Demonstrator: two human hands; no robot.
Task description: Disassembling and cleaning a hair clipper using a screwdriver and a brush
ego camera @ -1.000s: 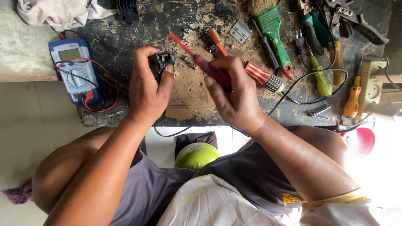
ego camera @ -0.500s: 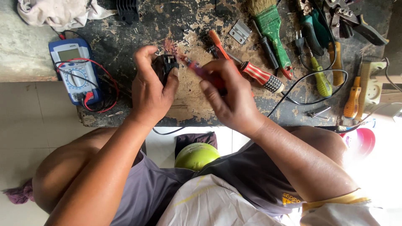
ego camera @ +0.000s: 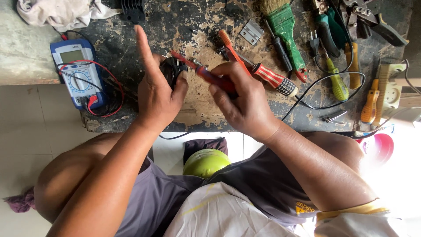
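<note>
Observation, worn counter (ego camera: 184,26), dark top badly chipped. Person seated at its near edge, knees under it.

Left hand (ego camera: 158,94): closed around a small black part (ego camera: 172,69), thumb and lower fingers gripping it, index finger stretched straight up and away from the part. Part sits above the counter, near its middle, mostly hidden by the palm; its exact shape cannot be told.

Right hand (ego camera: 243,101): wrapped around the handle of a red screwdriver (ego camera: 199,70). Shaft slants up and left; tip meets the black part at its upper right side. Whether the tip sits in a screw cannot be told.

Just behind the right hand: a second screwdriver with red-and-white striped handle (ego camera: 272,79), lying on the counter, and a thin orange tool (ego camera: 228,46) angled beside it.

Left of the left hand, well apart: blue multimeter (ego camera: 78,70) with red and black leads coiled around it, near the counter's corner. Pale cloth (ego camera: 61,13) bunched at the far left.

Right side: green-handled brush (ego camera: 287,35), small metal hinge (ego camera: 251,31), yellow-green screwdriver (ego camera: 337,81), orange-handled tools, pliers, a black cable (ego camera: 324,105) looping across.

Below the counter, between the knees: a round yellow-green object (ego camera: 206,162).
</note>
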